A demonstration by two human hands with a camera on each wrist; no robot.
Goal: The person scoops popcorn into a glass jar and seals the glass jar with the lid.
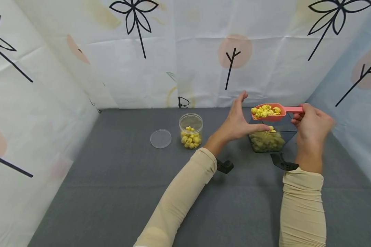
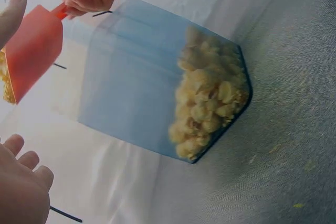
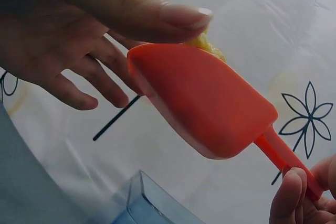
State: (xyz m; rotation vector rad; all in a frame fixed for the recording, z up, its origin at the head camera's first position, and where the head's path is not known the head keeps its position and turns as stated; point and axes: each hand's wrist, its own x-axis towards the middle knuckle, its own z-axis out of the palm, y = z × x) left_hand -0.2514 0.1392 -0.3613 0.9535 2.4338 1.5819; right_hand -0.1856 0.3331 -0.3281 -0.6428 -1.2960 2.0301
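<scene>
Holding the loaded scoop [image 3: 202, 103] above the clear box [image 2: 131, 77], we may spill popcorn [image 1: 267, 111] beside it if our right wrist tilts. Our right hand [image 1: 312, 125], turned leftward, pinches the handle [image 1: 293, 109]; our left hand [image 1: 239, 121] spreads thumb from fingers near the scoop, and we cannot tell whether these 2 touch.

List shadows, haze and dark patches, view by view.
Head view: faint shadow on the table beside the right sleeve; left wrist view: hazy, popcorn dulled by the tinted box; right wrist view: scoop shaded underneath, left hand darkest near the upper-left corner.
</scene>
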